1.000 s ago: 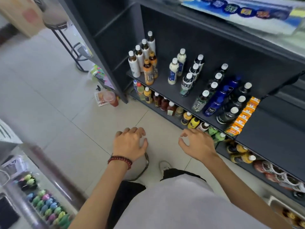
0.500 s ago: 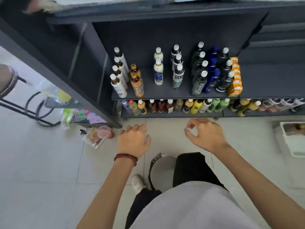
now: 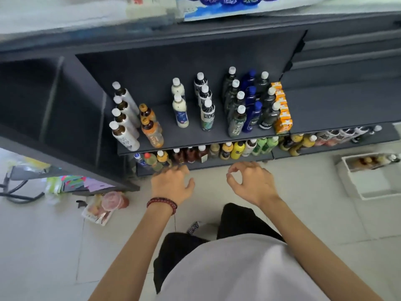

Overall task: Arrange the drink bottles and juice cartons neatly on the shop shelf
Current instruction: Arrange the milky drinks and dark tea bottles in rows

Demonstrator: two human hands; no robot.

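Head view, looking down at a dark shelf. Bottles stand on it in rows running front to back. A row of orange cartons lines its right end, just beside the dark bottles. A lower shelf beneath holds more bottles along its front edge. Both hands hover just in front of that lower shelf, above the tiled floor. Left hand, with a beaded bracelet, has a slack grip holding nothing; its blurred fingertips may be touching a bottle. Right hand is loosely curled, grip empty.
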